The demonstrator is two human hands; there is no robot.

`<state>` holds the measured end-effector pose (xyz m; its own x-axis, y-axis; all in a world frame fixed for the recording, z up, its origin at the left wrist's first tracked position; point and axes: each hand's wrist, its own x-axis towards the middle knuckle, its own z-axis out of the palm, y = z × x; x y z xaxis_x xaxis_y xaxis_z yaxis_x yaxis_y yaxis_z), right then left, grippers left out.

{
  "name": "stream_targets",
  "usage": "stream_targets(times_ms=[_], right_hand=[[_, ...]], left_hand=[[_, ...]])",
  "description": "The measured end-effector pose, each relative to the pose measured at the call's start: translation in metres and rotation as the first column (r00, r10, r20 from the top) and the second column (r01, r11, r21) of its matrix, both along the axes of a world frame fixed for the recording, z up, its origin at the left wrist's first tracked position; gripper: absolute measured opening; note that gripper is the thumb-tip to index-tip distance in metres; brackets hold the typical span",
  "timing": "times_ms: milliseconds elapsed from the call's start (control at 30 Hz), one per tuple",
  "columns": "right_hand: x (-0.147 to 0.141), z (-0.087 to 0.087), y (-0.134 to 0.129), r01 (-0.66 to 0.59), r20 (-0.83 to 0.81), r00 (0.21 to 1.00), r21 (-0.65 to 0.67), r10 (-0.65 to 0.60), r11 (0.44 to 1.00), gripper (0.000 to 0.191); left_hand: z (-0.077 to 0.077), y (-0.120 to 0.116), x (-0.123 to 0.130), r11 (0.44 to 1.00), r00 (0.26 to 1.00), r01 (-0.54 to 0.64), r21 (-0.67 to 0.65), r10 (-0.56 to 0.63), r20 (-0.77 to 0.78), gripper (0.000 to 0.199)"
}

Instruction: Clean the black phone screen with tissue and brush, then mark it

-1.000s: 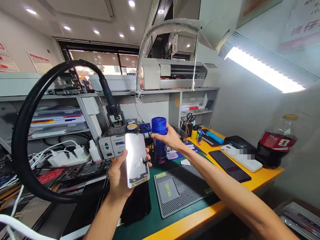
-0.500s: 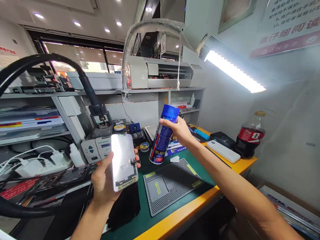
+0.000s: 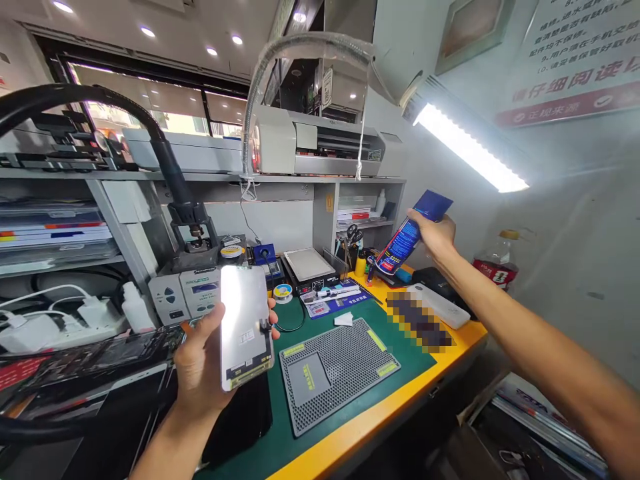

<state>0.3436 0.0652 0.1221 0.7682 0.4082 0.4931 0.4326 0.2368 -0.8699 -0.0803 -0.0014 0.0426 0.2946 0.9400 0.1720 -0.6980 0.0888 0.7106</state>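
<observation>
My left hand (image 3: 197, 357) is wrapped round a phone screen (image 3: 245, 310), thumb on one edge and fingertips on the other. The screen's bright silvery back faces me, with a small label and a dark strip at its lower end. Over the right side of the desk, my right hand (image 3: 439, 235) grips a blue spray can (image 3: 401, 245) near its blue cap. The can is tilted, cap end up and to the right. A grey perforated mat (image 3: 345, 373) lies between my hands on the green work mat (image 3: 395, 383). A dark glossy panel (image 3: 245, 427) lies below the screen.
A lit lamp (image 3: 470, 150) hangs at upper right. Behind are a heating plate (image 3: 310, 265), a solder reel (image 3: 283, 293) and a grey station box (image 3: 175, 297). A white phone (image 3: 440, 305) and a cola bottle (image 3: 495, 270) stand right. A black hose (image 3: 115, 100) arches left.
My right hand has carried the spray can right and slightly up, away from the screen, tilting it further. My left hand still holds the screen in nearly the same place.
</observation>
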Motion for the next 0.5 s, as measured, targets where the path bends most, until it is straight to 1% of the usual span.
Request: stream_targets(times_ms=[100, 167, 233, 333, 400, 500], right_hand=[[0.028, 0.009, 0.021, 0.131, 0.077, 0.989, -0.066, -0.126, 0.989, 0.028], [0.044, 0.013, 0.033, 0.188, 0.109, 0.979, -0.137, -0.174, 0.972, 0.030], [0.058, 0.013, 0.043, 0.224, 0.129, 0.971, -0.222, -0.199, 0.949, 0.033], [0.075, 0.005, 0.053, 0.243, 0.154, 0.968, -0.352, -0.201, 0.904, 0.034], [0.084, -0.004, 0.057, 0.238, 0.173, 0.968, -0.425, -0.180, 0.873, 0.034], [0.093, -0.019, 0.063, 0.231, 0.199, 0.969, -0.508, -0.148, 0.830, 0.034]], left_hand=[[-0.004, 0.002, -0.002, 0.999, 1.000, 0.029, -0.018, -0.029, 0.005, 0.054], [-0.006, 0.004, -0.002, 0.999, 0.999, 0.048, -0.024, -0.048, 0.008, 0.052], [-0.007, 0.005, -0.002, 0.999, 0.999, 0.035, -0.037, -0.034, 0.022, 0.051], [-0.007, 0.006, -0.002, 0.998, 0.999, 0.018, -0.061, -0.015, 0.050, 0.051], [-0.006, 0.006, -0.002, 0.997, 0.999, 0.019, -0.069, -0.016, 0.051, 0.051], [-0.003, 0.007, -0.004, 0.997, 0.998, -0.025, -0.074, 0.029, 0.054, 0.051]])
